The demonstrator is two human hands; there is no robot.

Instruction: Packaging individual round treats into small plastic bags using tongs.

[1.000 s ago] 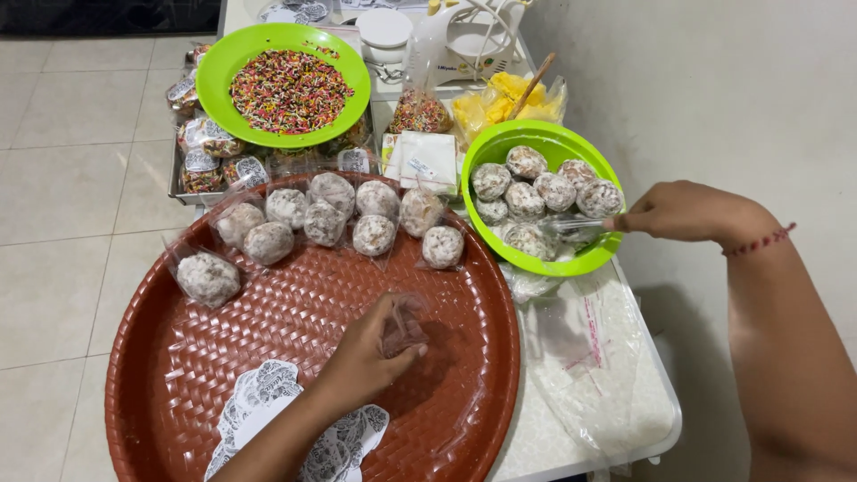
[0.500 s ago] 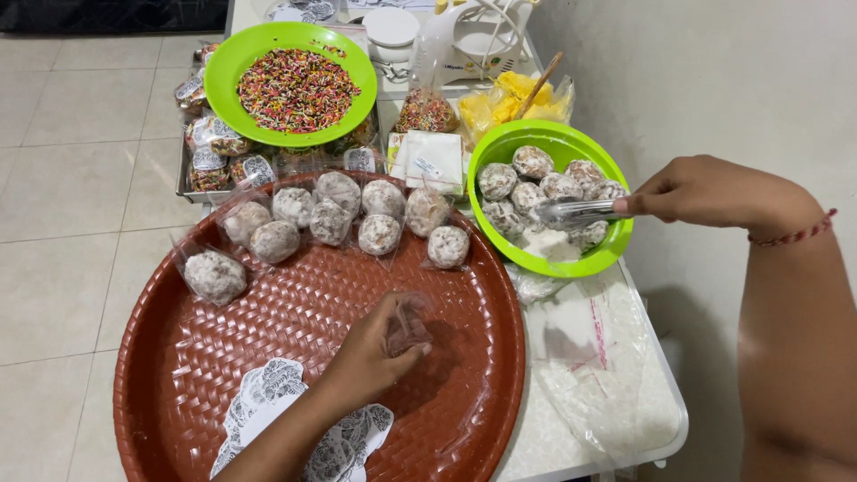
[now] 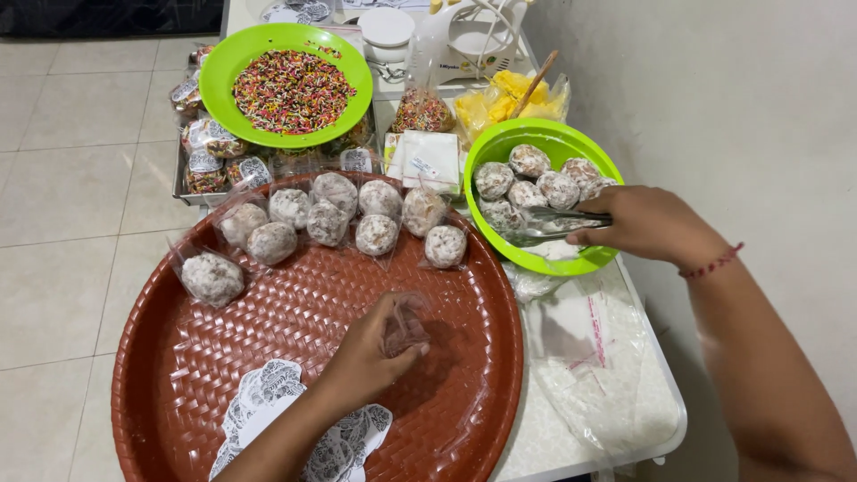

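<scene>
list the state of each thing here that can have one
left hand: pinching a small clear bag
right hand: gripping metal tongs
tongs: tips inside the ball bowl
sprinkle bowl: full
red woven tray: bagged balls along its far edge

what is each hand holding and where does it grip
Left hand pinches a small clear plastic bag at its mouth. Right hand grips metal tongs by the handle end.
</scene>
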